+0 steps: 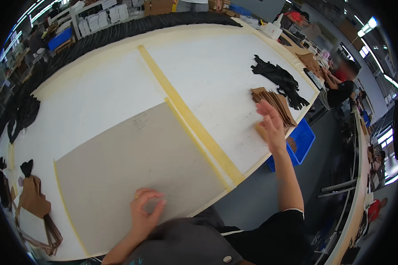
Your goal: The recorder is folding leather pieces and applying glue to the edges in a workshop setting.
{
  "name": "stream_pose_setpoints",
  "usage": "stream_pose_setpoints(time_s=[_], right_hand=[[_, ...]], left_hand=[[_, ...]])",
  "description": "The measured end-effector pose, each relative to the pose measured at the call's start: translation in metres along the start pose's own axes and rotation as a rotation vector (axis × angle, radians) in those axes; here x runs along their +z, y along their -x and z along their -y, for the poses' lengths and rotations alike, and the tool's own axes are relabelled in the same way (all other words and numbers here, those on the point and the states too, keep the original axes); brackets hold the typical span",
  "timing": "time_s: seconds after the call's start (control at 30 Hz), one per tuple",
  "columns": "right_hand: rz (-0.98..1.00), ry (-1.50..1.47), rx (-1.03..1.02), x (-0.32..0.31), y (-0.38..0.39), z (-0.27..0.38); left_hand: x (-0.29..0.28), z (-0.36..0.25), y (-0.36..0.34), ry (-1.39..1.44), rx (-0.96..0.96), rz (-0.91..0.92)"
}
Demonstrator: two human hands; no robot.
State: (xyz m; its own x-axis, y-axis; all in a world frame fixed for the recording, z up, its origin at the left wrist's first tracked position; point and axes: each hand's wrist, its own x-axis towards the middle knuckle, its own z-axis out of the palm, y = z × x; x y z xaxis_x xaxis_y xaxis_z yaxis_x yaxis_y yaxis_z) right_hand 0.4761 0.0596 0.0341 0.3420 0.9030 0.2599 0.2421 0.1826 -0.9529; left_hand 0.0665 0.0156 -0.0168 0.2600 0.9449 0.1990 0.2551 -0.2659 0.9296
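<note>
At the R side of the white-topped table (216,66), a fanned stack of brown cut pieces (282,107) lies beside black cut pieces (278,79). R hand (272,123): at stack's near side, fingers extended, slightly parted, no grip visible; contact unclear. L hand (146,210): over grey mat (119,150), thumb & index curled, narrow gap. Brown pcs. prob. light, thin, flexible; best held singly by a free edge, approx. mid-length.
</note>
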Motion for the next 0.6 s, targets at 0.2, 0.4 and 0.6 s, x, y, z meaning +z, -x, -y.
stream_pose_setpoints(time_s=[0.2, 0.4, 0.6], right_hand=[[0.845, -0.533, 0.400, 0.164, 0.085, 0.017], [1.017, -0.587, 0.466, 0.229, 0.105, 0.003], [1.018, -0.446, 0.384, 0.253, 0.109, 0.015]], left_hand=[[0.000, -0.036, -0.024, -0.141, 0.357, -0.139], [-0.020, -0.022, -0.007, -0.217, 0.393, -0.273], [-0.037, -0.008, 0.012, -0.177, 0.284, -0.328]])
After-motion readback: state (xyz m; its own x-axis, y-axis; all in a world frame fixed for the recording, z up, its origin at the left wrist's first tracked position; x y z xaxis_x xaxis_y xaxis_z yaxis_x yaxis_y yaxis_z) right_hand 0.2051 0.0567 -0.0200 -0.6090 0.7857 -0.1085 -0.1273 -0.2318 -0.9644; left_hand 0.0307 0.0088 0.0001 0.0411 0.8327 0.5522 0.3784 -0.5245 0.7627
